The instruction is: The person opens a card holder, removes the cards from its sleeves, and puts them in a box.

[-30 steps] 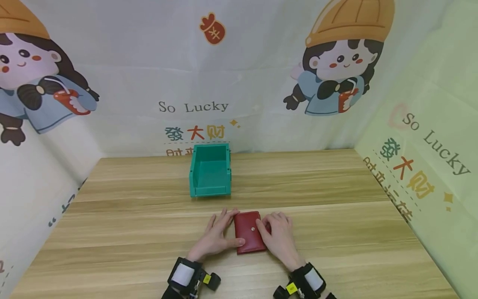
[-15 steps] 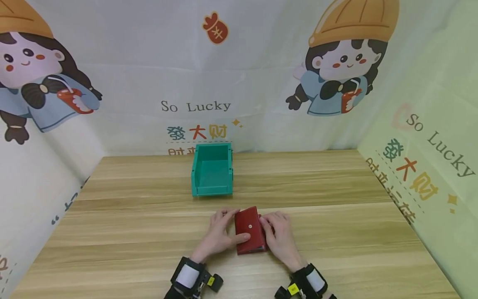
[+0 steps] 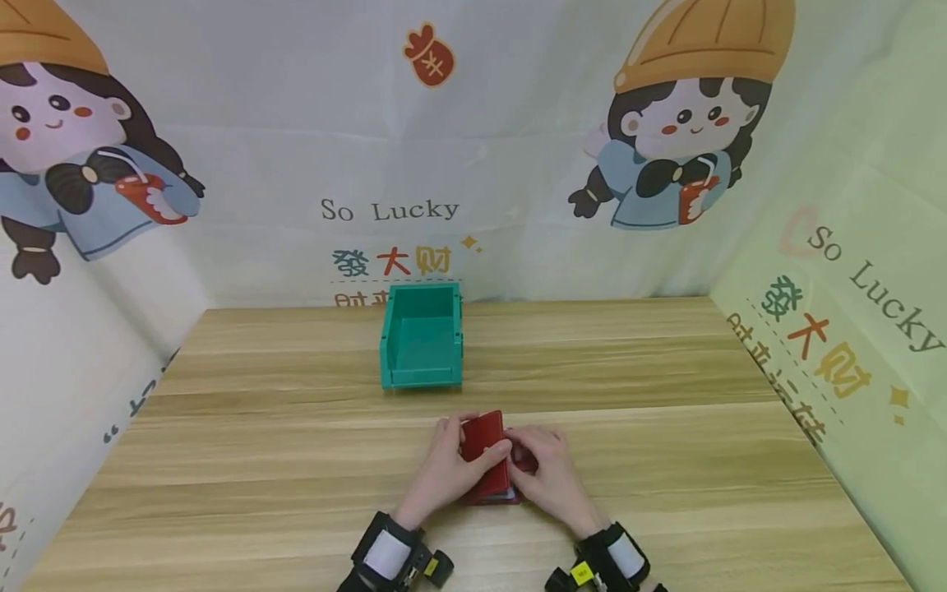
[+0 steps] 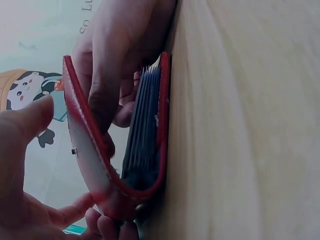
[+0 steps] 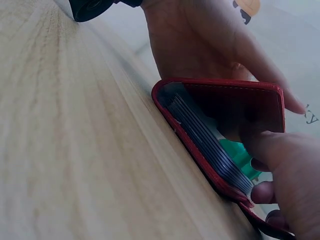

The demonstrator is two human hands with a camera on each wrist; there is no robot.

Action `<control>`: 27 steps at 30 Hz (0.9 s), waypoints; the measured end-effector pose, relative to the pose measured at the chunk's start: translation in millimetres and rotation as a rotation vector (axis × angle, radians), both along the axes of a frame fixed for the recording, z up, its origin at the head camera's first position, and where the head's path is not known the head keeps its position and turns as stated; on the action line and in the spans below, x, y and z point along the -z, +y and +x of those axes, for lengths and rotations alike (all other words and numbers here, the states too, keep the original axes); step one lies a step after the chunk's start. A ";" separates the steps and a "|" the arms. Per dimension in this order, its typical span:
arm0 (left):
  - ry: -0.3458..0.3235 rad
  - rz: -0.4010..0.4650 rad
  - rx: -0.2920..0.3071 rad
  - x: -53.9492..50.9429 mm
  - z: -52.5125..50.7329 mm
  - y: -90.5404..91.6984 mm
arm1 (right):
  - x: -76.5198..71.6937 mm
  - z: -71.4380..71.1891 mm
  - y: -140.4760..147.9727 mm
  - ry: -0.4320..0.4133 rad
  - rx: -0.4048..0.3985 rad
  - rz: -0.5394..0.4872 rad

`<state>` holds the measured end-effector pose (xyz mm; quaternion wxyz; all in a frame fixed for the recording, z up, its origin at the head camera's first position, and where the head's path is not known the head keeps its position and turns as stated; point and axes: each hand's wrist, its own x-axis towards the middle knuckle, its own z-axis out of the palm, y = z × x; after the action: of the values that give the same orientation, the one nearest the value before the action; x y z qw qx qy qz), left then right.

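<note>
A red card holder [image 3: 482, 434] lies on the wooden table with its front cover tilted up. Its clear sleeves [image 4: 144, 122] stand in a stack against the lower cover. My left hand [image 3: 450, 470] touches the spine with its fingers; its straight thumb reaches over the cover, apart from it in the left wrist view. The right hand [image 3: 549, 473] is at the opening edge. One of its digits reaches inside against the raised cover, while other curled fingers [image 5: 262, 192] hold near the sleeves and lower edge. A small snap shows on the cover's outside in the left wrist view.
A green bin [image 3: 422, 345] stands at the back of the table [image 3: 629, 362], beyond the hands. Printed cloth walls [image 3: 518, 164] enclose the back and sides. A camera is strapped to each wrist.
The card holder lay closed one second ago; its cover has since lifted toward the left. My left hand has shifted right, its thumb now further across the cover. The right hand stays at the edge.
</note>
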<state>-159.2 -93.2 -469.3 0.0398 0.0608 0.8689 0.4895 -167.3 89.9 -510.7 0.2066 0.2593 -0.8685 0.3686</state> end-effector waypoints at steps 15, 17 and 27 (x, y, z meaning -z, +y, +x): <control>-0.022 0.059 -0.023 -5.4 -4.2 -4.5 | -5.0 1.1 -2.9 -0.161 0.083 0.092; -0.028 0.058 -0.027 -9.4 -4.4 -8.5 | -4.9 0.9 -3.6 -0.166 0.093 0.100; -0.014 0.061 -0.065 -19.9 -5.9 -33.7 | -7.5 1.3 -4.0 -0.205 0.099 0.101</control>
<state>-165.1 -126.9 -449.4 0.0282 0.0301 0.8549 0.5172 -166.0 85.8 -503.2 0.1212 0.1872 -0.9143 0.3381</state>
